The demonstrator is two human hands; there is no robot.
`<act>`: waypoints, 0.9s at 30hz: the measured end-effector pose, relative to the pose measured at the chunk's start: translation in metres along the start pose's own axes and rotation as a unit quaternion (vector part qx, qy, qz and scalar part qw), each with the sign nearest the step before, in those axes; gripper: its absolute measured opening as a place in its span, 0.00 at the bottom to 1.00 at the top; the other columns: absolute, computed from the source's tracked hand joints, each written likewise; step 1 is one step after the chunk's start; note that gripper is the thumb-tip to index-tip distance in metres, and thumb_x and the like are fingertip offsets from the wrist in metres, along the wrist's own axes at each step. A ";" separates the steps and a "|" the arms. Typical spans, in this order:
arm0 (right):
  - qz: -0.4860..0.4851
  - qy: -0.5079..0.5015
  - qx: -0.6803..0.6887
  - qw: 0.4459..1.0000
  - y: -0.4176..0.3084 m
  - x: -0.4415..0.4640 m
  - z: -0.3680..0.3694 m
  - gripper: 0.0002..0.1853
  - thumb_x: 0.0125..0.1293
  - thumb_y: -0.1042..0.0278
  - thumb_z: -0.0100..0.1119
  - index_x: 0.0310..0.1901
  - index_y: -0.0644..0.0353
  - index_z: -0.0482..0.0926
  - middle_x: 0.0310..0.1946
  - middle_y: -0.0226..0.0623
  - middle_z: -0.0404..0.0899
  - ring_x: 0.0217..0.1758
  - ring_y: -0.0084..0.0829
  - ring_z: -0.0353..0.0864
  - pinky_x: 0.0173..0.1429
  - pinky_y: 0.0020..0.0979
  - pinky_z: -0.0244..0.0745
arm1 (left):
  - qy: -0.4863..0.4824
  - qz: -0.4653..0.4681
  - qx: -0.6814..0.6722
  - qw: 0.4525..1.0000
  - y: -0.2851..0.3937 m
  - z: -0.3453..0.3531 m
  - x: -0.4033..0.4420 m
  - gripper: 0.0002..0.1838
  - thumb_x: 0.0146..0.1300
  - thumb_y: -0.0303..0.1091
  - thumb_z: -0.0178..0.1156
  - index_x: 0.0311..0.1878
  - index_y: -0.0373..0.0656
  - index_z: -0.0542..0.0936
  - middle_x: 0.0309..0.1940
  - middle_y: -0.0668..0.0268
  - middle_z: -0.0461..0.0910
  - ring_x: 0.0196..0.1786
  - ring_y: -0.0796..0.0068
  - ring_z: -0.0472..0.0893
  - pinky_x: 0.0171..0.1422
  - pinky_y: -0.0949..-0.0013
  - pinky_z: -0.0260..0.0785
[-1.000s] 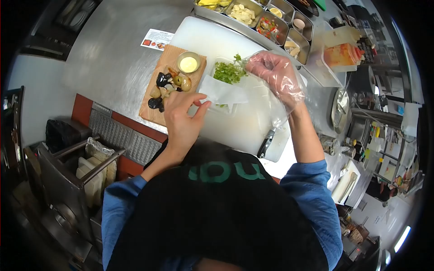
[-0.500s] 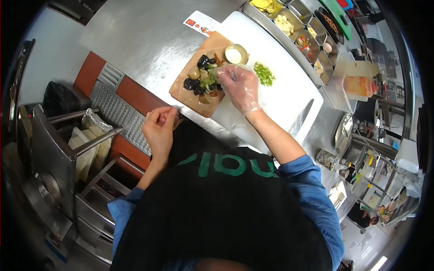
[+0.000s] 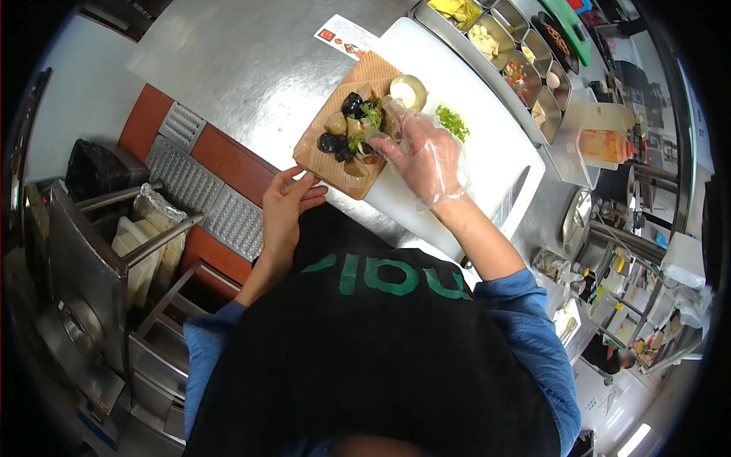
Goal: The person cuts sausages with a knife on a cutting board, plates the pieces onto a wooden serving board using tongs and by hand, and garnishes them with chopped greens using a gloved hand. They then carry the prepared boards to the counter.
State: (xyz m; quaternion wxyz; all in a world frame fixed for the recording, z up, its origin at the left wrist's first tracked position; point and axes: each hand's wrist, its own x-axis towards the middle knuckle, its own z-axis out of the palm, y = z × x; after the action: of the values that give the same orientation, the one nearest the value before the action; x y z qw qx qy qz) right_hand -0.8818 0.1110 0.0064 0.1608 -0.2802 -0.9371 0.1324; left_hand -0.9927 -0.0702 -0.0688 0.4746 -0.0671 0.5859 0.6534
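A brown paper-lined tray (image 3: 320, 158) holds dark, glossy pieces, pale round pieces and chopped greens (image 3: 371, 116). My left hand (image 3: 285, 209) is bare and pinches the tray's near left corner between thumb and fingers. Over the tray's right side, my right hand (image 3: 430, 156) wears a clear plastic glove. Its thumb and fingers are apart, with the thumb beside the food and the fingertips by a small metal cup (image 3: 419, 85) of white sauce. No item shows in the right hand, though its palm side is hidden.
Under the tray's right part lies a white cutting board (image 3: 487, 145) with chopped green onion (image 3: 452, 123) and a knife (image 3: 521, 184). Metal ingredient pans (image 3: 499, 19) line its far right side. A printed card (image 3: 346, 36) lies behind the tray. Below left stands a steel cart (image 3: 91, 251).
My left hand has moved right and up to the tray's corner. The tray and cup have shifted slightly right. My right hand has moved right and its fingers have spread away from the greens.
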 end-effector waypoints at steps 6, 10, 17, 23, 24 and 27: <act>-0.014 -0.032 0.006 0.999 -0.007 0.002 -0.024 0.26 0.53 0.56 0.68 0.52 0.58 0.77 0.23 0.39 0.77 0.26 0.36 0.78 0.33 0.33 0.74 | -0.008 -0.037 -0.077 0.996 -0.008 0.000 0.008 0.23 0.61 0.31 0.62 0.54 0.27 0.67 0.41 0.50 0.78 0.41 0.63 0.82 0.43 0.69 0.78; 0.079 0.039 0.138 0.986 0.018 0.022 -0.038 0.20 0.61 0.53 0.60 0.48 0.59 0.80 0.35 0.44 0.82 0.36 0.39 0.82 0.40 0.35 0.75 | 0.062 -0.012 -0.069 0.996 -0.008 -0.002 0.007 0.22 0.60 0.31 0.63 0.53 0.29 0.68 0.41 0.51 0.77 0.41 0.63 0.82 0.44 0.69 0.78; 0.195 -0.237 0.258 0.916 0.106 0.133 0.027 0.41 0.62 0.29 0.42 0.53 0.66 0.76 0.44 0.45 0.81 0.47 0.33 0.79 0.54 0.33 0.71 | 0.105 0.005 -0.061 0.993 -0.019 -0.013 -0.005 0.18 0.60 0.34 0.63 0.47 0.35 0.70 0.37 0.58 0.76 0.36 0.69 0.81 0.38 0.73 0.76; 0.165 -0.330 0.208 0.906 0.089 0.133 0.027 0.46 0.58 0.22 0.39 0.48 0.65 0.80 0.43 0.45 0.80 0.48 0.36 0.79 0.53 0.35 0.72 | 0.092 -0.056 -0.112 0.988 -0.022 -0.016 -0.004 0.21 0.63 0.46 0.60 0.46 0.37 0.70 0.33 0.63 0.74 0.38 0.72 0.78 0.43 0.69 0.74; 0.175 -0.327 0.216 0.903 0.087 0.132 0.028 0.46 0.57 0.21 0.38 0.47 0.65 0.80 0.43 0.45 0.80 0.48 0.36 0.79 0.53 0.37 0.73 | 0.055 -0.072 -0.128 0.988 -0.027 -0.023 0.000 0.26 0.63 0.52 0.58 0.50 0.37 0.69 0.38 0.61 0.73 0.43 0.69 0.76 0.49 0.66 0.71; 0.189 -0.347 0.252 0.884 0.075 0.122 0.031 0.46 0.57 0.21 0.39 0.47 0.65 0.80 0.42 0.46 0.81 0.48 0.37 0.79 0.51 0.38 0.74 | -0.021 -0.070 -0.166 0.983 -0.040 -0.037 0.005 0.31 0.63 0.57 0.55 0.55 0.38 0.68 0.45 0.59 0.74 0.49 0.67 0.76 0.55 0.62 0.70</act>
State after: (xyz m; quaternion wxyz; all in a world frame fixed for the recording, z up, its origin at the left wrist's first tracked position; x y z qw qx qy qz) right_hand -0.9536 0.2356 -0.0197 -0.1373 -0.3381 -0.7974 0.4806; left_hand -0.9847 -0.1041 -0.1111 0.5137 -0.1721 0.4530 0.7080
